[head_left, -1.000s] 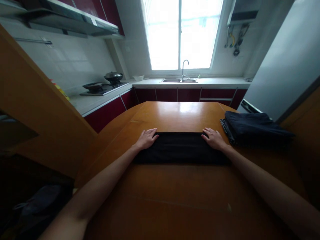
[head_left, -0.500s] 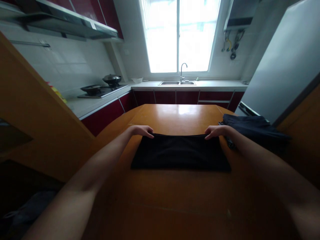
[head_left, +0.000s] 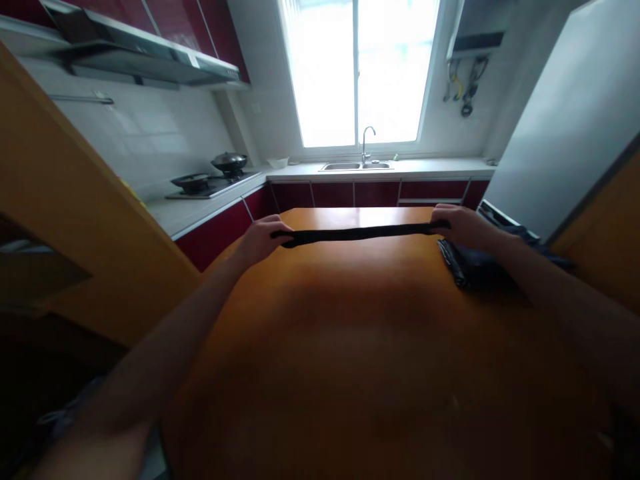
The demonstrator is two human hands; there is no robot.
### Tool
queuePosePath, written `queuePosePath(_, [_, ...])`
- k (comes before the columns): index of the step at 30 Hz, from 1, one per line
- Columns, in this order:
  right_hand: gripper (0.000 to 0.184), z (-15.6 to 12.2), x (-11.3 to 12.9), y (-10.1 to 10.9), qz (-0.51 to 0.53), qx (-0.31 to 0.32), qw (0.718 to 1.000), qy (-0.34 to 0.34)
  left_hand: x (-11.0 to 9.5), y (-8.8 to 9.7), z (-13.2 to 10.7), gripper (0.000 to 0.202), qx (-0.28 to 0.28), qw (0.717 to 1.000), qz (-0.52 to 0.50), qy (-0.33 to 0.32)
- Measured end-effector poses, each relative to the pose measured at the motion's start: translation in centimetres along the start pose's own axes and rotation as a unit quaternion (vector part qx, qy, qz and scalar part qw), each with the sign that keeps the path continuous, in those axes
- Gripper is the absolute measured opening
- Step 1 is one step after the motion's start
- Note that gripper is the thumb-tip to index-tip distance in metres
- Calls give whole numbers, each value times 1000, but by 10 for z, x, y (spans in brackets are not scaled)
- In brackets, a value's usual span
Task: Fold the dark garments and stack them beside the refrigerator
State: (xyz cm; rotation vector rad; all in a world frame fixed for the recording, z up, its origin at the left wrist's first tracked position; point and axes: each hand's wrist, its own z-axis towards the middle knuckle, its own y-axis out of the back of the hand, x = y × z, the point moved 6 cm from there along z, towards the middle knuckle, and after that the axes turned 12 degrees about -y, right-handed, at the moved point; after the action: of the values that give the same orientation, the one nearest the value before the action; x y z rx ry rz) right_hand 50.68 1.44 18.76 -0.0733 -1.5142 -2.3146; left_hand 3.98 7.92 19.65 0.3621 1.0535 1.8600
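A folded black garment (head_left: 357, 234) hangs lifted above the orange wooden table (head_left: 350, 347), seen edge-on as a thin dark strip. My left hand (head_left: 260, 237) is closed on its left end. My right hand (head_left: 460, 225) is closed on its right end. Both arms reach forward over the table. A stack of folded dark clothes (head_left: 475, 267) lies on the table just under and behind my right wrist.
A wooden panel (head_left: 65, 220) rises at the left. A grey refrigerator (head_left: 565, 133) stands at the right. Behind the table run a counter with a sink and tap (head_left: 367, 150) under a bright window, and a stove with pans (head_left: 215, 175).
Both hands went from lying flat on the black garment to gripping its far corners, then raised it off the table and carried it away from me.
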Motion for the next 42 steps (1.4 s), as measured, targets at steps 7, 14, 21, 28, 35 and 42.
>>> queuePosePath(7, [20,-129,38,-76,-31,116,989,91,-60,-65,-133,30,103,989,64,-87])
queuePosePath(14, [20,-152,55,-73,33,160,986,19,-101,-52,-143,31,131,986,89,-56])
queuePosePath(21, [55,-58,136,-153,8,68,996,-56,-133,-176,-29,54,167,985,45,-12])
queuePosePath(28, [62,-55,114,-210,-11,112,980,-165,-116,-239,-36,63,214,974,75,27])
queuePosePath(35, [72,-72,38,-195,-29,146,961,-234,-55,-194,-71,73,237,958,37,158])
queuePosePath(42, [70,-90,-19,-185,-33,122,946,-299,-2,-150,-122,66,224,934,95,263])
